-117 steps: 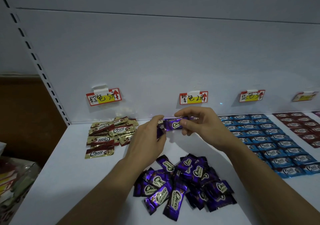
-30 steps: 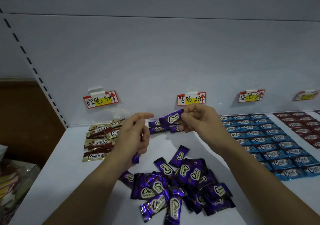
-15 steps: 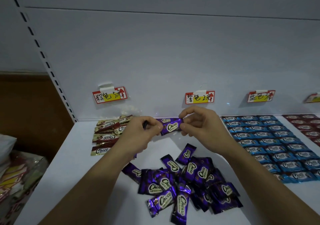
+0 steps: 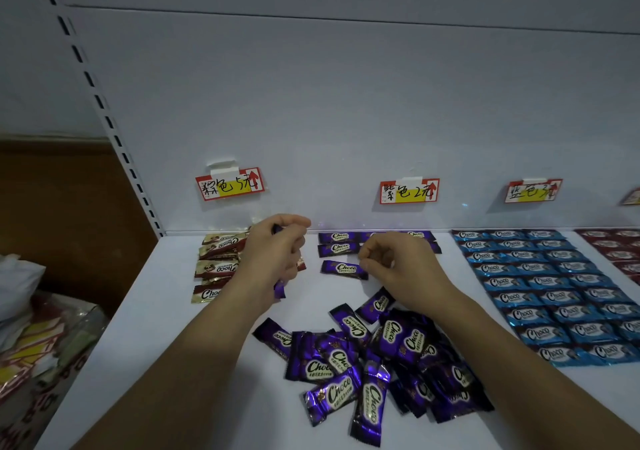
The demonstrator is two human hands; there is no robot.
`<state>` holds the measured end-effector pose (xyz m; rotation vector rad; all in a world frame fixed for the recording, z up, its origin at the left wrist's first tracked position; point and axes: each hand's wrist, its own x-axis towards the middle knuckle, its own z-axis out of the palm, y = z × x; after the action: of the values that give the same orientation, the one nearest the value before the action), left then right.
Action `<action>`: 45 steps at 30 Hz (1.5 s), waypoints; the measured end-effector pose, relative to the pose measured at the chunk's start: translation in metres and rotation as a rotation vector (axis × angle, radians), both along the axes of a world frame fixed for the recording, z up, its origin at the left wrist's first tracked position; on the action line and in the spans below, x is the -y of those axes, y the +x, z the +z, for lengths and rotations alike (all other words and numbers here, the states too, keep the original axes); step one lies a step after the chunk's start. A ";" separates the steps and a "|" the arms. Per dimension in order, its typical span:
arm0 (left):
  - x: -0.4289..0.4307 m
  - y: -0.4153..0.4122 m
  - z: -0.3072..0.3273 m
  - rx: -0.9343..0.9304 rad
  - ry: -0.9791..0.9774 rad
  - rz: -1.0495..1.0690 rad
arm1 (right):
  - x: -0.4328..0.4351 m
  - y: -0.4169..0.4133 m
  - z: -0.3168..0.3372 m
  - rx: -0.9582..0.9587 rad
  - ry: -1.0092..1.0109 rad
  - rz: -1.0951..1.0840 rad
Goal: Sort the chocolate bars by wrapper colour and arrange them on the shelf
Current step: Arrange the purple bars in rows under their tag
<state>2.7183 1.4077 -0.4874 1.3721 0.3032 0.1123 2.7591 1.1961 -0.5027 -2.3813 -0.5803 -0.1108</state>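
A loose pile of purple chocolate bars (image 4: 377,359) lies on the white shelf (image 4: 166,328) in front of me. Further back, under the purple label (image 4: 409,190), a few purple bars (image 4: 337,243) lie in neat rows. My left hand (image 4: 277,255) is closed around purple bars whose ends stick out above and below my fist. My right hand (image 4: 398,266) pinches the right end of one purple bar (image 4: 341,269), which lies flat just in front of the rows.
Brown-and-gold bars (image 4: 216,266) are stacked at the back left under their label (image 4: 230,183). A grid of blue bars (image 4: 554,294) fills the right, with red bars (image 4: 616,249) beyond. A bag of packets (image 4: 38,339) sits left of the shelf.
The purple bar that both hands held up half a second ago now lies on the shelf in front of the rows. My left hand has pulled back to the left with its bars.
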 end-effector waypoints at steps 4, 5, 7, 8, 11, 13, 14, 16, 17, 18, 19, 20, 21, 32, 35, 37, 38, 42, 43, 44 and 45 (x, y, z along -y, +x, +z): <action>0.000 0.000 0.004 0.016 -0.403 -0.024 | -0.004 -0.004 -0.001 0.040 -0.081 0.094; 0.001 -0.001 0.005 0.007 -0.505 -0.032 | -0.006 -0.004 -0.002 0.066 -0.100 0.094; 0.002 -0.002 0.007 -0.005 -0.648 -0.041 | -0.009 -0.002 -0.005 0.124 -0.133 0.093; 0.002 -0.002 0.008 -0.005 -0.685 -0.040 | -0.010 -0.001 -0.007 0.148 -0.146 0.095; 0.002 -0.002 0.007 0.000 -0.745 -0.025 | -0.013 0.001 -0.009 0.199 -0.160 0.091; 0.002 -0.003 0.006 0.011 -0.772 -0.013 | -0.014 0.002 -0.010 0.216 -0.159 0.077; 0.001 -0.003 0.006 0.018 -0.784 -0.007 | -0.014 0.002 -0.010 0.219 -0.156 0.071; 0.002 -0.004 0.006 0.032 -0.802 0.006 | -0.015 0.003 -0.010 0.223 -0.156 0.063; 0.002 -0.004 0.006 0.038 -0.808 0.010 | -0.015 0.003 -0.011 0.220 -0.159 0.061; 0.003 -0.003 0.007 0.042 -0.810 0.014 | -0.015 0.003 -0.011 0.216 -0.163 0.060; 0.004 -0.003 0.007 0.043 -0.812 0.019 | -0.014 0.003 -0.011 0.214 -0.168 0.059; 0.004 -0.003 0.006 0.042 -0.815 0.023 | -0.014 0.003 -0.011 0.210 -0.176 0.058; 0.005 -0.002 0.006 0.043 -0.822 0.027 | -0.014 0.003 -0.010 0.205 -0.182 0.060; 0.034 -0.011 0.007 0.200 -0.780 0.019 | -0.022 -0.029 0.029 -0.378 0.452 0.209; 0.040 -0.014 0.008 0.211 -0.716 -0.054 | -0.024 -0.029 0.026 -0.368 0.474 0.232; 0.036 -0.014 0.008 0.250 -0.617 -0.053 | -0.017 -0.026 0.029 -0.365 0.474 0.237; 0.033 -0.013 0.007 0.274 -0.545 -0.035 | -0.012 -0.023 0.032 -0.368 0.463 0.237; 0.023 -0.006 -0.001 0.341 -0.152 0.063 | 0.011 -0.014 0.044 -0.381 0.376 0.194; 0.020 -0.005 -0.005 0.369 0.008 0.072 | 0.018 -0.011 0.047 -0.374 0.364 0.182; 0.019 -0.005 -0.007 0.407 0.183 0.061 | 0.025 -0.008 0.050 -0.351 0.353 0.170; 0.018 -0.006 -0.010 0.448 0.357 0.040 | 0.032 -0.005 0.052 -0.303 0.334 0.156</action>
<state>2.7125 1.3902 -0.4976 1.6468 -0.0712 0.5194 2.7544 1.1646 -0.4509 -1.9729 -0.5507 0.2045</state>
